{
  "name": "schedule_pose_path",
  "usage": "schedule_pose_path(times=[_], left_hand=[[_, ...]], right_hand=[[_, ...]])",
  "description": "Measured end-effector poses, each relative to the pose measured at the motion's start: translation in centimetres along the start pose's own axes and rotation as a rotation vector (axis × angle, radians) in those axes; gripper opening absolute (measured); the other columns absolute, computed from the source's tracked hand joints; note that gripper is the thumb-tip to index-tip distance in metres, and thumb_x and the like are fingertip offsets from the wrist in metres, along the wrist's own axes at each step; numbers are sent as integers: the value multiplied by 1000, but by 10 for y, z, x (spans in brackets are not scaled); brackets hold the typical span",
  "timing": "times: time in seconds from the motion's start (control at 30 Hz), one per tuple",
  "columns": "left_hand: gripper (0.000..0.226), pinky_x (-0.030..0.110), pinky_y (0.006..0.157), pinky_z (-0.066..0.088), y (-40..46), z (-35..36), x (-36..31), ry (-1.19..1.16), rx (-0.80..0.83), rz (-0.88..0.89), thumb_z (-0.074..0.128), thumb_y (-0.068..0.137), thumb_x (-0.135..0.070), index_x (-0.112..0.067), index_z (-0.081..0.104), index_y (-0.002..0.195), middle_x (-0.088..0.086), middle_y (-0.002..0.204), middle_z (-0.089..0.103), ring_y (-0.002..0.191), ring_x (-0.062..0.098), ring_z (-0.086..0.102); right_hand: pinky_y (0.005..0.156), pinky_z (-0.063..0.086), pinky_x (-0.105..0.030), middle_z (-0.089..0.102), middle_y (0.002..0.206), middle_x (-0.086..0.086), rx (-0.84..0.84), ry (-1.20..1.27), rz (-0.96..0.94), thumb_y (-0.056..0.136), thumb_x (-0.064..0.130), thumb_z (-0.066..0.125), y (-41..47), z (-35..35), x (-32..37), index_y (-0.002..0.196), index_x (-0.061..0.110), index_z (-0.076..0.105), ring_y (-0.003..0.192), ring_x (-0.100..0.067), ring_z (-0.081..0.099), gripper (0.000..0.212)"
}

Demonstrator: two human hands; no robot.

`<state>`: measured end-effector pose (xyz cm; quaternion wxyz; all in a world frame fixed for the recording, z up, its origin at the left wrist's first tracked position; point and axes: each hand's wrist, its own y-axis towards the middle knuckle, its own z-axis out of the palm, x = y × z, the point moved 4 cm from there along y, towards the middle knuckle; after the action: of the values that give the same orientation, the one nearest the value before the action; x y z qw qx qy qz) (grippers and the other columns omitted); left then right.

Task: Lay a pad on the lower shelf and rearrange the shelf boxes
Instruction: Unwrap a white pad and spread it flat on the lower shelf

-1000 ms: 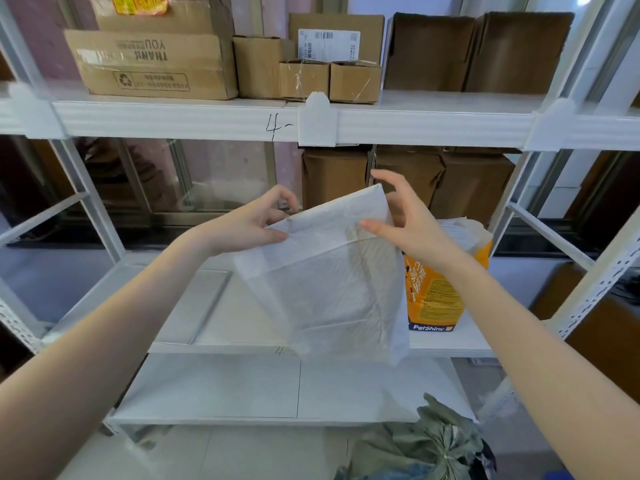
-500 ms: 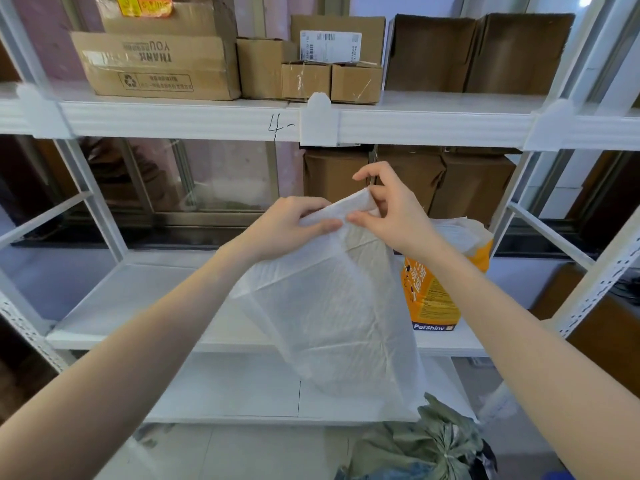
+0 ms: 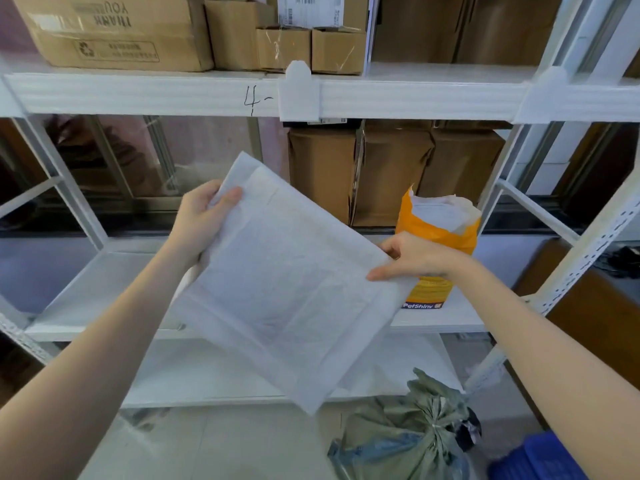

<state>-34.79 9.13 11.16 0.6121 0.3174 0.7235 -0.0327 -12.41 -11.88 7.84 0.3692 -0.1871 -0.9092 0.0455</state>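
A white, partly folded pad (image 3: 287,282) hangs in the air in front of the white rack, tilted with one corner pointing down. My left hand (image 3: 204,216) grips its upper left edge. My right hand (image 3: 412,258) pinches its right edge. Behind the pad lies the white middle shelf (image 3: 90,292), with the lowest shelf (image 3: 207,372) under it. Brown cardboard boxes (image 3: 391,174) stand at the back of the middle shelf, right of centre. More boxes (image 3: 117,32) fill the top shelf.
An orange open pack of pads (image 3: 440,237) stands on the middle shelf just behind my right hand. A tied green-grey bag (image 3: 408,431) and a blue item (image 3: 540,459) sit on the floor at lower right. White uprights (image 3: 568,244) frame the bay.
My hands have pulled apart along the pad, the left going left, the right going down and right. The pad has opened wider and turned diagonal. The view has moved closer to the shelves.
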Motion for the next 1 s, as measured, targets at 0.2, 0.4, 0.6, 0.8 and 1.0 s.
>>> schedule_pose_path(times=[0.2,0.4,0.6,0.8,1.0], left_hand=[[40,34,63,38,1,-5,44,122,-60,-102,60,83,-40,0,56,80,9,73,54,67,19,49],[30,31,58,41,-1,16,72,58,-93,-214,61,87,-30,-2,53,79,6,73,53,63,17,51],[18,45,76,48,11,49,94,32,-190,-265,54,91,-30,-20,43,81,10,90,53,84,22,55],[30,38,71,46,21,81,110,172,-261,-241,61,87,-25,-21,34,100,4,92,59,79,25,56],[8,22,73,34,25,114,145,412,-24,-241,62,87,-20,-16,65,93,13,104,60,89,23,55]], right_hand=[[77,53,-39,70,95,-11,-133,177,55,77,-2,62,17,-6,-22,100,11,65,88,-24,65,27],[62,48,-33,60,105,-12,-490,720,84,82,3,64,41,-10,-55,92,27,54,87,-24,60,27],[92,44,-27,41,128,5,-454,557,93,79,44,68,72,-12,-66,130,33,34,115,-15,44,62],[76,46,-28,42,131,-10,-452,342,-24,72,-2,72,96,-15,-78,133,23,23,110,-27,53,82],[57,30,-28,51,86,-2,-651,147,52,77,3,66,122,-19,-110,85,14,42,72,-18,46,28]])
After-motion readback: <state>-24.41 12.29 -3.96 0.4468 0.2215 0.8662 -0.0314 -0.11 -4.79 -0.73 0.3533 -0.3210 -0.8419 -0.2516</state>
